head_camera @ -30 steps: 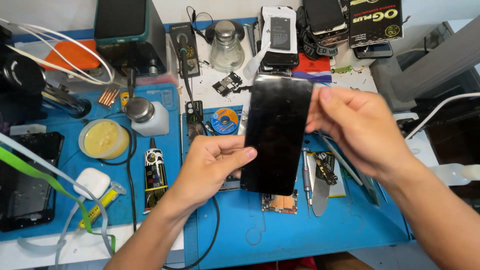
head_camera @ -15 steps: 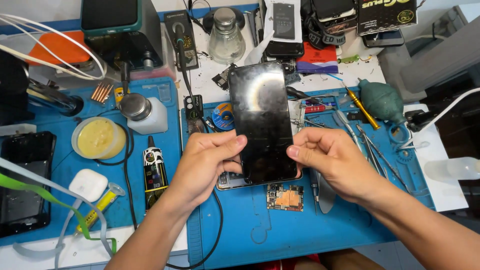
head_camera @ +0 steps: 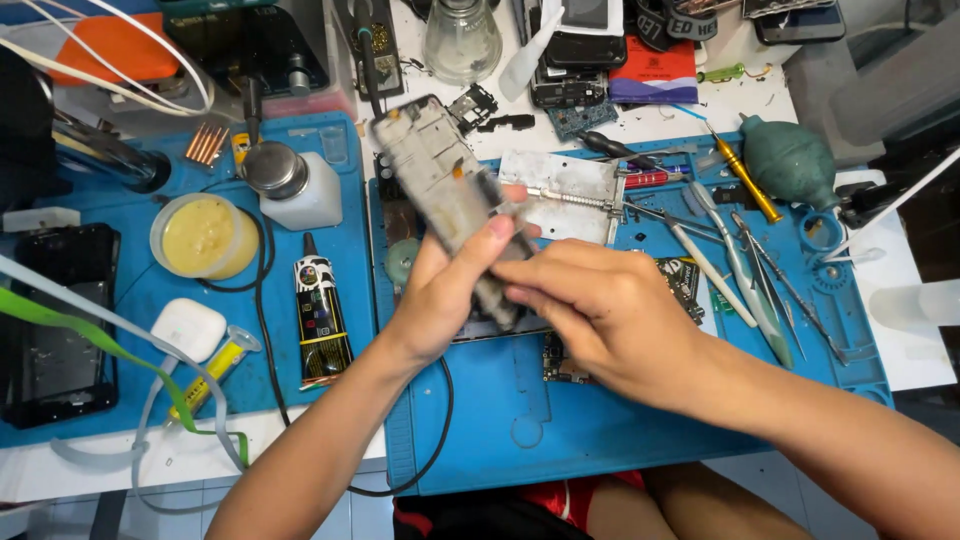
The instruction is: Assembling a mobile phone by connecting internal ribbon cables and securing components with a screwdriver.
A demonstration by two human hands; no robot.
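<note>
Grey metal is facing the head cam: I'm seeing a phone frame (head_camera: 447, 190) w/ its inner side up, tilted, hanging above the blue work mat (head_camera: 560, 420) near the mat's upper left. Left hand (head_camera: 450, 290) is gripping the frame from below, thumb pressing on its right edge, fingers wrapped behind it. Right hand (head_camera: 610, 315) is closing on the frame's lower end, fingertips pinching it from the right, so both hands are holding the same part. Under the hands, a circuit board (head_camera: 560, 362) is lying flat on the mat, partly hidden.

Around them on the tabletop (head_camera: 920, 340): a black glue tube (head_camera: 322, 315) is lying just left of the left forearm, nozzle pointing away from me. A round tub of yellow paste (head_camera: 203, 236) is sitting further left, w/ a white dispenser bottle (head_camera: 290, 188) beside it. A white earbud case (head_camera: 188, 328) is resting near the mat's left part. Tweezers (head_camera: 760, 285) and a yellow-handled screwdriver (head_camera: 745, 180) are lying right of the hands, and a green rubber air blower (head_camera: 790, 160) is sitting at the upper right. A dark phone (head_camera: 55, 320) is lying flat at far left.
</note>
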